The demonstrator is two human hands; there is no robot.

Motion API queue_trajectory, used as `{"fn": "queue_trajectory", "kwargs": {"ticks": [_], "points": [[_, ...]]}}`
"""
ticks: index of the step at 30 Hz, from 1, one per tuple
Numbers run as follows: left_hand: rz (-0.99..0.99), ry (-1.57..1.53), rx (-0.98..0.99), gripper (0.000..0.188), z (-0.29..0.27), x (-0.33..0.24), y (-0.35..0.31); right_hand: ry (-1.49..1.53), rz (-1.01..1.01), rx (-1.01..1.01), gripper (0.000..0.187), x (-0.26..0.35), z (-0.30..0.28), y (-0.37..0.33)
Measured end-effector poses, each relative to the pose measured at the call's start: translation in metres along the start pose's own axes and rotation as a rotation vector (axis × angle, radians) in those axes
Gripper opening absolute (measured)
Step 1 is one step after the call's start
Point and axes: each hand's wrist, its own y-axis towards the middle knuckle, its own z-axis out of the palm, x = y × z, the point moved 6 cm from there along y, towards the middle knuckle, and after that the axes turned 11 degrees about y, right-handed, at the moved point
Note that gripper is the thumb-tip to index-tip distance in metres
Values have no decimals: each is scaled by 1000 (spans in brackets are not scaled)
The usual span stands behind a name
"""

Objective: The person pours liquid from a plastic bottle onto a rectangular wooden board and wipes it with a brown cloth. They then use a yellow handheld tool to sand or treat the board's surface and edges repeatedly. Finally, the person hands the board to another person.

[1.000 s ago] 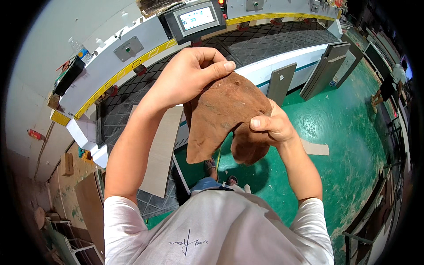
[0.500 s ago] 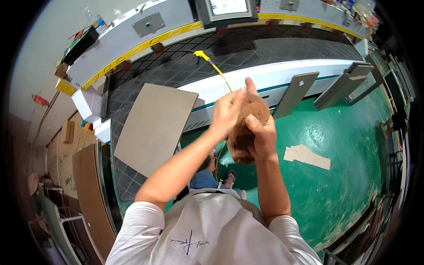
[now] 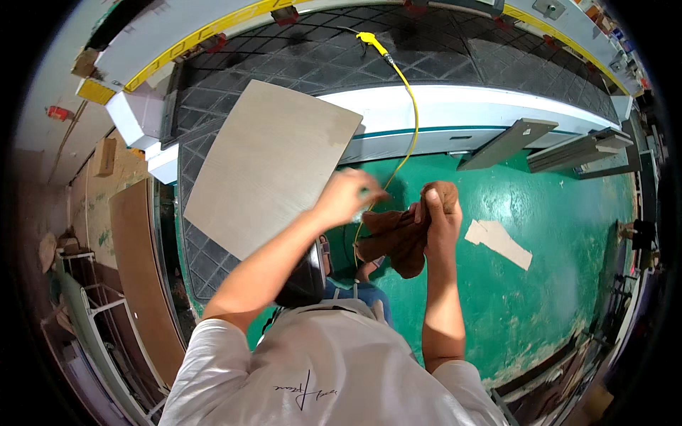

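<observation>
A soft brown glove (image 3: 398, 238) with finger-like lobes hangs crumpled in front of my body, over the green floor. My right hand (image 3: 440, 213) is closed on its upper end, thumb laid along the top. Just left of it is my left hand (image 3: 347, 197), its fingers loosely bent with a gap between thumb and forefinger and nothing visible between them. Motion blurs those fingertips, which lie close to the glove. Under my left hand and forearm, a flat grey-brown panel (image 3: 273, 163) rests on the dark grid-patterned bed of a machine.
A yellow air gun (image 3: 369, 42) lies on the machine bed (image 3: 298, 60), its yellow hose (image 3: 415, 113) hanging to the floor. Narrow boards (image 3: 508, 142) lean against the machine at right. A torn cardboard piece (image 3: 501, 243) lies on the green floor. A brown panel (image 3: 142, 277) stands at left.
My left hand has come off the glove and moved down and left. My right hand has shifted right, with the glove now drooping from it. The view has tilted downward.
</observation>
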Motion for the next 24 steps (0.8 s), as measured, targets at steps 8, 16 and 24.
{"fn": "queue_trajectory", "kwargs": {"ticks": [8, 16, 24], "points": [[-986, 823, -132, 61, -195, 330, -131, 82, 515, -131, 14, -163, 40, -16], [-1046, 188, -227, 75, -194, 365, -158, -285, 364, -266, 18, -227, 84, -15], [-1293, 276, -187, 80, -198, 392, -200, -244, 394, -264, 16, -216, 70, -7]]}}
